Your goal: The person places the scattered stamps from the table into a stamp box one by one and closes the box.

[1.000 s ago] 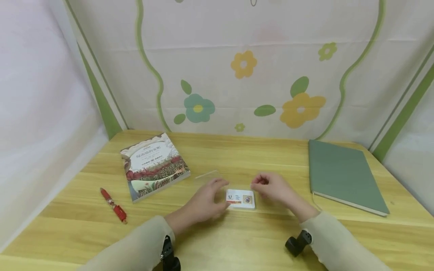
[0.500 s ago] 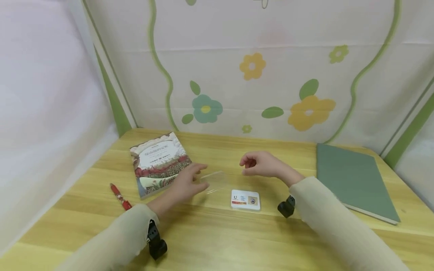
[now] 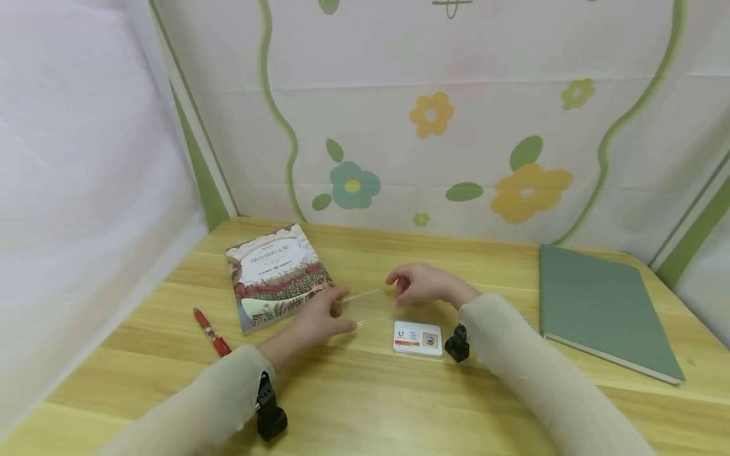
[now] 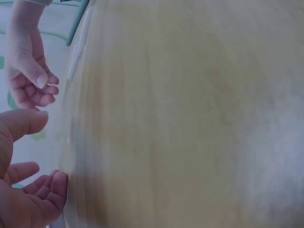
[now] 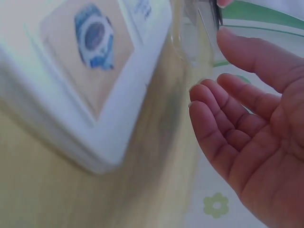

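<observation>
A clear plastic cover (image 3: 367, 307), see-through and flat-sided, lies on the table between the two hands. My left hand (image 3: 319, 320) is at its left end, thumb and fingers spread apart; the left wrist view also shows a gap between the thumb (image 4: 28, 122) and fingers. My right hand (image 3: 424, 285) hovers near the cover's right end, fingers loosely bent around nothing. In the right wrist view, that palm (image 5: 266, 137) faces the camera. Just below the right hand sits a white rectangular pack (image 3: 417, 338) with a logo, a red strip and a small blue-and-tan picture.
A book (image 3: 276, 278) with an illustrated cover lies behind the left hand. A red pen (image 3: 211, 330) is on the table to the left. The green hardcover notebook (image 3: 604, 310) lies at the right. A flower-printed cloth (image 3: 399, 126) hangs behind the table (image 3: 365, 405).
Both hands have left the white pack and moved to the clear cover: the left hand went left and away, the right hand went back and left. The head view shifted slightly.
</observation>
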Available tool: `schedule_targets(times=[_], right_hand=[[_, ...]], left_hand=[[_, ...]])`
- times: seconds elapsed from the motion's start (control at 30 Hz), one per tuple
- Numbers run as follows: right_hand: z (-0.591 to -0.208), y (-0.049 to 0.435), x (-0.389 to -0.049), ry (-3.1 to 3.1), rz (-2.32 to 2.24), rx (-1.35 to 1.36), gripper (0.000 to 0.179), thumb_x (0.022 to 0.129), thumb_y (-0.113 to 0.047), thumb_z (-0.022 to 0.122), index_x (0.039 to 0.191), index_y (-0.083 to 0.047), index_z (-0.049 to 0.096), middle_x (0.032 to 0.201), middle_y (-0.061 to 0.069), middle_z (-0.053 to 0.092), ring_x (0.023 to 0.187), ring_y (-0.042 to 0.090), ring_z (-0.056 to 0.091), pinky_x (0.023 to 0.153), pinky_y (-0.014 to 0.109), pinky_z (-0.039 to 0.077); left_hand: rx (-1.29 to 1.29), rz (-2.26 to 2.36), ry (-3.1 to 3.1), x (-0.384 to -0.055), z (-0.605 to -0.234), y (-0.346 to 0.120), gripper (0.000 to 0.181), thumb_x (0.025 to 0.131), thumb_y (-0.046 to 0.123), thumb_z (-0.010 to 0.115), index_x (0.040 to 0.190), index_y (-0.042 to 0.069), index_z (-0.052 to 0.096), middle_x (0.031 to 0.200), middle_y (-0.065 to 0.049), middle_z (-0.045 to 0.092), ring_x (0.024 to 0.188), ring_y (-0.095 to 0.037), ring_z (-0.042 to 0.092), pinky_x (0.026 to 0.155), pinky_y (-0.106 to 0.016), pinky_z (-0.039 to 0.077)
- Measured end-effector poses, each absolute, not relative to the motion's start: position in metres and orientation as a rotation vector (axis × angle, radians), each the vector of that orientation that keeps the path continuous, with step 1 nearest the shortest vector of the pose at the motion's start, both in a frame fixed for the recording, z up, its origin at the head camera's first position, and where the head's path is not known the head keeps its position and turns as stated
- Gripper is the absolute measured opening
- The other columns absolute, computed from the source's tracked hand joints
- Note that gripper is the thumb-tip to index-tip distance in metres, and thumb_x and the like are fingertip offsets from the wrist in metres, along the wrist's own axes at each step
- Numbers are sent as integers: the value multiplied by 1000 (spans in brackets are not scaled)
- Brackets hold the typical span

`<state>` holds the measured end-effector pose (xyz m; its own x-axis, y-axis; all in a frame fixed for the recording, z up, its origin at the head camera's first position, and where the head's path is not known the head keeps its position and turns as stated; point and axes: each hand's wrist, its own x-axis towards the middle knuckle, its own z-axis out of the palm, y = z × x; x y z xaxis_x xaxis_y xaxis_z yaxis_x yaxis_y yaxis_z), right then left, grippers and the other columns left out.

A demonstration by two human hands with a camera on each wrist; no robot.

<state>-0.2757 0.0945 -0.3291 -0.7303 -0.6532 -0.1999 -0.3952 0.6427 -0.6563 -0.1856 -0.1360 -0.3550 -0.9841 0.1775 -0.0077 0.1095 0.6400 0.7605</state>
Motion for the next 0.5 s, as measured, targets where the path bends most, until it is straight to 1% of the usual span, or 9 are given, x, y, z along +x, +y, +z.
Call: schedule_targets(times=[0.07, 0.13, 0.27, 0.4, 0.5], right_hand=[[-333, 90, -276, 2423, -848, -799, 52, 74, -9, 74, 121, 0, 54, 84, 4, 60, 74, 14, 54, 66, 24, 46], [-336, 86, -276, 2402, -860, -775, 57, 72, -7, 75, 123, 0, 52, 84, 4, 60, 73, 13, 54, 65, 23, 46], [-340, 81, -273, 2387, -876, -729, 66, 69, -6, 77, 128, 0, 47, 82, 5, 59, 70, 14, 52, 63, 23, 44], [-343, 77, -272, 2390, -837, -709, 72, 69, -6, 78, 132, -1, 44, 79, 4, 56, 66, 13, 48, 60, 22, 40], [-344, 75, -272, 2393, -805, -708, 73, 70, -6, 77, 134, -2, 43, 76, 3, 54, 64, 13, 45, 58, 21, 37]], left_hand=[[231, 1282, 2781, -188, -358, -135, 67, 71, 15, 78, 130, 0, 49, 92, -9, 54, 82, -19, 49, 71, -31, 45], [220, 1296, 2789, -189, -361, -133, 69, 69, 13, 79, 129, -1, 49, 88, -9, 51, 78, -18, 46, 67, -29, 42], [199, 1290, 2818, -191, -366, -131, 69, 65, 12, 80, 126, -3, 51, 88, -7, 49, 78, -18, 45, 67, -28, 42], [209, 1271, 2836, -192, -369, -130, 67, 64, 12, 80, 122, -5, 53, 89, -7, 47, 80, -18, 44, 70, -29, 40], [229, 1262, 2840, -192, -369, -130, 64, 64, 12, 80, 120, -5, 54, 88, -7, 45, 80, -18, 43, 69, -28, 39]])
